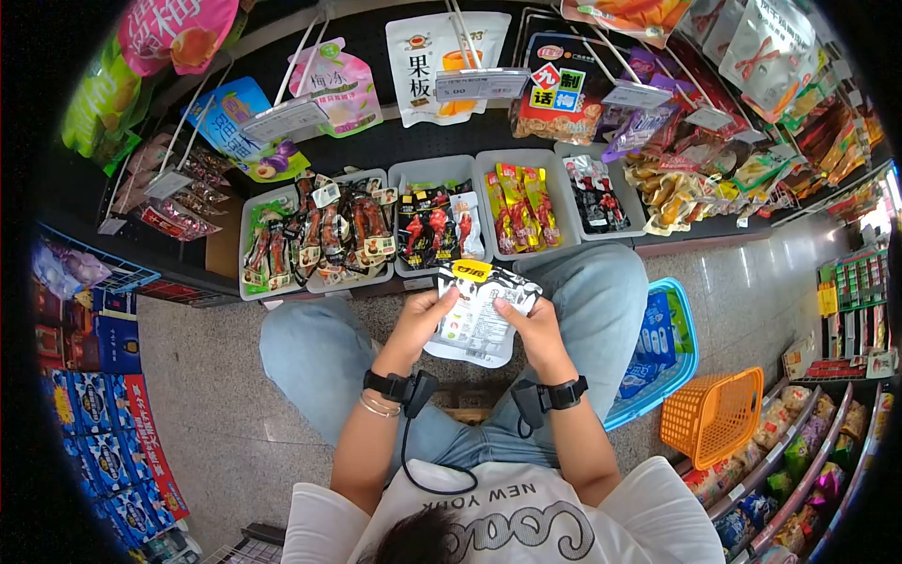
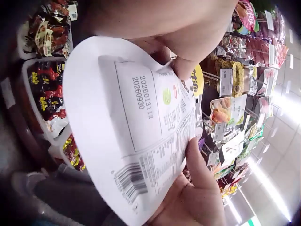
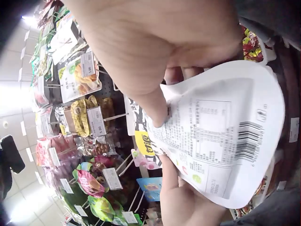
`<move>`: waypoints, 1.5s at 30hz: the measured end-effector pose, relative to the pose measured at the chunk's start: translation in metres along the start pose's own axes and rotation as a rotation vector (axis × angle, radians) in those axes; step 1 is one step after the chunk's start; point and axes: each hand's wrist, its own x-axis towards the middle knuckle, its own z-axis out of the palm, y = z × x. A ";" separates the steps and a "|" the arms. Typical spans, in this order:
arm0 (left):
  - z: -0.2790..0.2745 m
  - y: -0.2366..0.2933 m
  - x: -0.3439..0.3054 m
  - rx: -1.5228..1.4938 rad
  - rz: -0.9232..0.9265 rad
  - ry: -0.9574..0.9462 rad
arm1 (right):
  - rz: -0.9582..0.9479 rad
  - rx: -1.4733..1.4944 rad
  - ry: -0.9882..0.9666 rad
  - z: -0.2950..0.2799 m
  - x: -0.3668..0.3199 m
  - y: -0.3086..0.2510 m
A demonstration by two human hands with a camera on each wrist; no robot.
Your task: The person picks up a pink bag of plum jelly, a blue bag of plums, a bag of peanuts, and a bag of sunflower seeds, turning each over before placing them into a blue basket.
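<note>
Two hands [image 1: 420,324] [image 1: 543,338] pinching pouch [image 1: 479,331], bins [image 1: 434,169] beyond, baskets [image 1: 712,414] [image 1: 689,329]

You are in a shop, in a snack aisle: packaged snacks [image 1: 449,68] hang from metal hooks with price tags [image 1: 481,85], plastic bins [image 1: 438,171] of small wrapped items line the display's front edge, and shopping baskets [image 1: 711,414] stand on the speckled floor [image 1: 211,376] beside you.
</note>
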 end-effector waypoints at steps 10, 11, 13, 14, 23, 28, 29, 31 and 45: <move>0.006 0.001 -0.002 -0.037 0.018 0.008 | 0.004 0.039 0.019 0.000 -0.001 0.003; 0.004 0.000 -0.002 -0.041 0.018 0.012 | 0.007 0.028 0.006 0.000 -0.001 0.003; 0.002 -0.003 -0.001 -0.051 0.018 0.019 | 0.013 0.005 -0.018 0.001 -0.001 0.004; 0.001 -0.004 0.000 -0.068 0.017 0.024 | 0.018 0.006 -0.018 0.002 -0.002 0.003; 0.011 0.010 -0.009 0.021 -0.003 -0.065 | -0.192 -0.248 0.083 -0.007 -0.007 -0.028; 0.022 0.017 -0.014 -0.006 -0.017 -0.142 | -0.218 -0.296 0.020 -0.017 -0.021 -0.060; 0.026 0.021 -0.016 0.001 -0.019 -0.152 | -0.214 -0.273 0.025 -0.019 -0.025 -0.066; 0.038 0.029 -0.020 0.016 -0.010 -0.183 | -0.198 -0.225 0.042 -0.024 -0.032 -0.075; 0.125 0.050 -0.007 0.171 0.267 -0.248 | -0.546 -0.401 0.654 -0.114 -0.121 -0.143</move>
